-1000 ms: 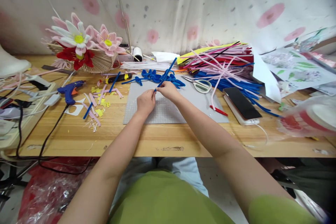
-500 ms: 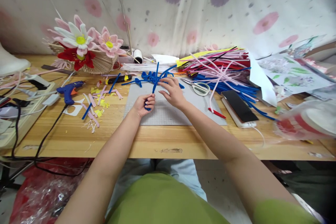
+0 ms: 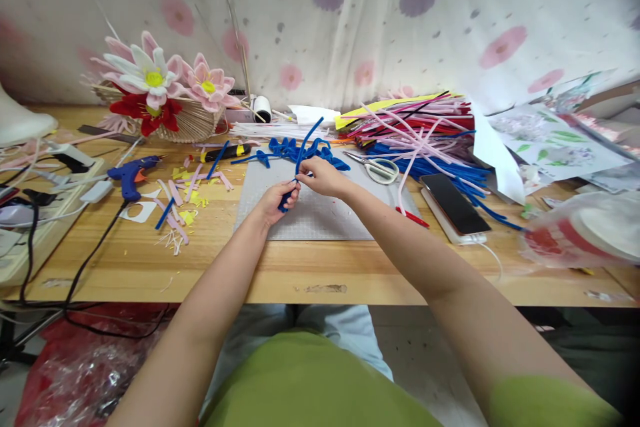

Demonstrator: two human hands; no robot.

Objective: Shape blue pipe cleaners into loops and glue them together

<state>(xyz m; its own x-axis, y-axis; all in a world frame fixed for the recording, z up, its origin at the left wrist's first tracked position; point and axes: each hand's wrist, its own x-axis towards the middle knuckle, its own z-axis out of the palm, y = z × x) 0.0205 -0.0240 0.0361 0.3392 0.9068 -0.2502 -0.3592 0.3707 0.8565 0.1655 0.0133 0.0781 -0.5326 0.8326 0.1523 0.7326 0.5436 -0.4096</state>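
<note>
While both hands pinch one blue stem (image 3: 301, 150) at frame centre, left hand (image 3: 277, 201) grips its lower end, right hand (image 3: 321, 175) the middle, over the mat (image 3: 320, 213). Risk: free tip snags the blue pile (image 3: 295, 149) behind; pinch slips, bend lands off.

A pale wooden desk (image 3: 300, 267) carries a grey gridded cutting mat (image 3: 325, 213) at its middle. Left lie a blue plastic glue gun (image 3: 133, 172) and pink and yellow paper scraps (image 3: 183, 203); right lie white-handled steel scissors (image 3: 380, 168), a black flat phone (image 3: 451, 198) and a heap of coloured fuzzy pipe cleaners (image 3: 425, 130).
</note>
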